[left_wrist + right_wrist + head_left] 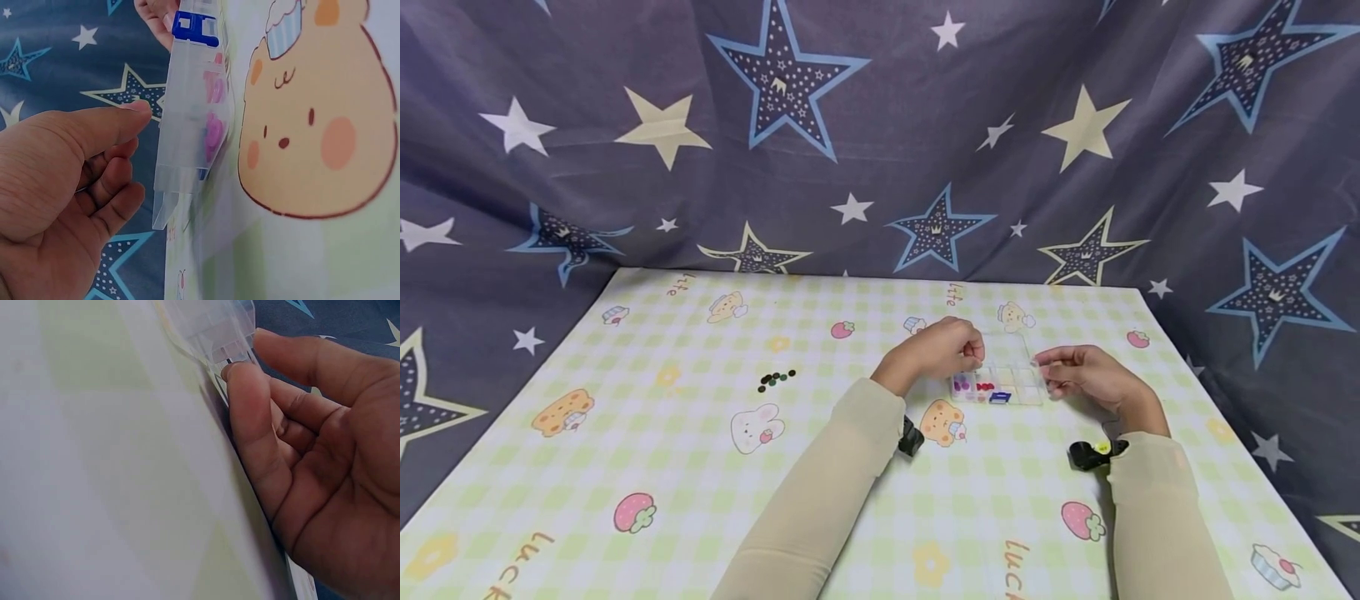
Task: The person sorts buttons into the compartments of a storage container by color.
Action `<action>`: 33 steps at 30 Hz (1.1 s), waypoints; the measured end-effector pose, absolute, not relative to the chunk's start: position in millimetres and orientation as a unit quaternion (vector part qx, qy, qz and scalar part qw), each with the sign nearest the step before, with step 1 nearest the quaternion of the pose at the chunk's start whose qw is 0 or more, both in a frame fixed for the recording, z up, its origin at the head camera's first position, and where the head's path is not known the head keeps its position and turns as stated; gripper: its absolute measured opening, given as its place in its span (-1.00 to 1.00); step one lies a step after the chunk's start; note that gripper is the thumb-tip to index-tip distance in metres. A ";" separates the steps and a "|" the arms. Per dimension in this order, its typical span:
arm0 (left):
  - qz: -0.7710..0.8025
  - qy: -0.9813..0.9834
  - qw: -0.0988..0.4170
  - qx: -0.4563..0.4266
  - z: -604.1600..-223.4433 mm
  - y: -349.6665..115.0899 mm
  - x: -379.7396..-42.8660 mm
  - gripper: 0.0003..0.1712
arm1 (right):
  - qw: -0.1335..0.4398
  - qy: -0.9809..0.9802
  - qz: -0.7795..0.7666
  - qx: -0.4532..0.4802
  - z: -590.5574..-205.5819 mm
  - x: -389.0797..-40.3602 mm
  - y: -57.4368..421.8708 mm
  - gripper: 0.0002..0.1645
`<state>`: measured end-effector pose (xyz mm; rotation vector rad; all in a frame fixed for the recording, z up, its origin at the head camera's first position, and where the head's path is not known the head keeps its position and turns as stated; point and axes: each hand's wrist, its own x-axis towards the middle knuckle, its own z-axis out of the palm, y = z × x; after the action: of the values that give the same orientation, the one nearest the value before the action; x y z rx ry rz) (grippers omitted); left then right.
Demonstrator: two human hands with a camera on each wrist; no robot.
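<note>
Here, a clear plastic box (1028, 392) sits on the right half of the worktop (820, 467), its clear lid (1009, 343) raised at the back. The left hand (938, 345) hangs over the box's left part with its fingers curled in towards the thumb; whether anything small lies between the tips cannot be told. The right hand (1093, 379) is at the opposite end, thumb and fingers clamped on the box's right edge.

Inside, purple pieces (961, 386) lie in a left-hand compartment and red pieces (985, 387) in the one next to it. A blue latch (195, 29) is fixed to the front wall. Well apart, to the left of the box, a small cluster of dark round pieces (772, 380), black and green, lies on the worktop.

A pale green checked print with strawberries, flowers and bears covers the surface. Both forearms wear cream sleeves (808, 492), with a black device at each wrist. Behind hangs a dark curtain (895, 100) patterned with stars.
</note>
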<state>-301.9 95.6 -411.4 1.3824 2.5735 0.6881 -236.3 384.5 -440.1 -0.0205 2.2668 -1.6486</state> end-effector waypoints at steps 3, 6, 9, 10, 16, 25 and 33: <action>0.224 0.859 0.069 0.455 -410.2 95.1 -301.6 -0.89 | 0.167 0.799 -0.578 -0.007 -440.6 -236.1 384.4 -0.43; 0.220 0.862 0.065 0.452 -407.2 91.9 -301.3 -0.89 | 0.167 0.800 -0.577 -0.007 -440.0 -235.9 384.6 -0.43; 0.218 0.864 0.056 0.451 -404.6 85.7 -301.9 -0.89 | 0.169 0.798 -0.578 -0.009 -439.3 -235.2 384.5 -0.42; 0.215 0.864 0.053 0.452 -404.0 82.8 -302.6 -0.90 | 0.169 0.797 -0.579 -0.009 -439.0 -234.9 384.3 -0.42; 0.200 0.871 0.033 0.448 -403.5 59.4 -309.0 -0.93 | 0.170 0.797 -0.580 -0.007 -437.0 -232.9 382.3 -0.41; 0.204 0.884 0.037 0.420 -405.3 21.1 -314.6 -0.89 | 0.170 0.793 -0.585 -0.006 -439.3 -232.0 384.4 -0.42; 0.197 0.891 0.039 0.408 -402.5 -18.4 -318.4 -0.88 | 0.167 0.796 -0.581 -0.011 -440.5 -233.9 385.7 -0.42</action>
<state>-318.4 -18.4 -402.5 1.2499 2.7318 0.6045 -233.9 385.7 -440.5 -0.0305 2.2658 -1.6535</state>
